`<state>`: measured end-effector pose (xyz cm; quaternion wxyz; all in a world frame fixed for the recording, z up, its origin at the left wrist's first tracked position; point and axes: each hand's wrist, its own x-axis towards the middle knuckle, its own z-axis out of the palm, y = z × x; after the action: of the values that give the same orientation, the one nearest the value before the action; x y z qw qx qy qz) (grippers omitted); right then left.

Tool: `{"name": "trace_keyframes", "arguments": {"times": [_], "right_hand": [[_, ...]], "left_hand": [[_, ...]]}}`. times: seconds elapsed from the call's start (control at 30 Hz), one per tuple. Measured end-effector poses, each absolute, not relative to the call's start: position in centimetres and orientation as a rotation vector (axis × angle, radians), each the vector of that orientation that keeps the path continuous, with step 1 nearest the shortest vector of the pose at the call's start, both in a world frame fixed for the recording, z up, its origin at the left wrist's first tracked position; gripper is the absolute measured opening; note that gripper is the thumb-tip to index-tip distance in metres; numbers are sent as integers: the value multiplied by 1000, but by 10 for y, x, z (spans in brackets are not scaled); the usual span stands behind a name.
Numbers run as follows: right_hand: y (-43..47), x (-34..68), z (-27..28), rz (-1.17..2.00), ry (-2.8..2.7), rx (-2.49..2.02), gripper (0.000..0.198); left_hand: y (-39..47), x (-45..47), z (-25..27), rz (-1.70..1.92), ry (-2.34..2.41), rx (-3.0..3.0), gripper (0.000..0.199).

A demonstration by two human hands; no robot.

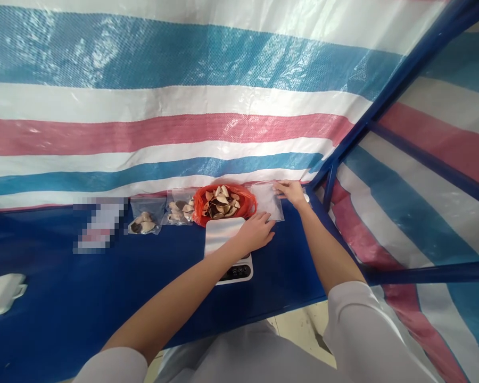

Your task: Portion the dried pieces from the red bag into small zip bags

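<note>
My right hand point(291, 191) is at the far edge of the table, with thumb and fingers closed at the upper right corner of a clear plastic bag point(266, 200). That bag lies flat, perhaps on others like it. My left hand point(255, 233) reaches over the right side of a white digital scale point(223, 232). Its fingers are loosely stretched out and touch the bag's lower edge. Left of the bag, an open red plastic bag point(197, 208) is full of brown and cream shell-like pieces point(222, 201).
Two clear bags of similar pieces, one nearer point(179, 211) and one farther left point(143, 222), lie along the back of the blue table point(151, 276). A blurred-out item point(99, 226) and a white power strip point(3, 292) are at left. Striped sheeting point(163, 101) and blue frame bars point(345, 138) enclose the table.
</note>
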<state>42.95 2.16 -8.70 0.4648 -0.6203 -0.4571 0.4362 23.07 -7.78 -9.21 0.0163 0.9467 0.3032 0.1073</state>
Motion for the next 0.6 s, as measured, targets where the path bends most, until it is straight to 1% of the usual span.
{"name": "trace_keyframes", "arguments": {"times": [0.2,0.43,0.6], "right_hand": [[24,427,-94,795,-1316,-1666,14],[23,421,-95,597,-1513,-1826,24],[5,419,-83,266,-1662,-2005,25]], "left_hand": [[-81,234,-96,259,975,2930,35],[-81,237,-104,253,1064,2901,37],[-82,236,-106,259,1112,2883,42]]}}
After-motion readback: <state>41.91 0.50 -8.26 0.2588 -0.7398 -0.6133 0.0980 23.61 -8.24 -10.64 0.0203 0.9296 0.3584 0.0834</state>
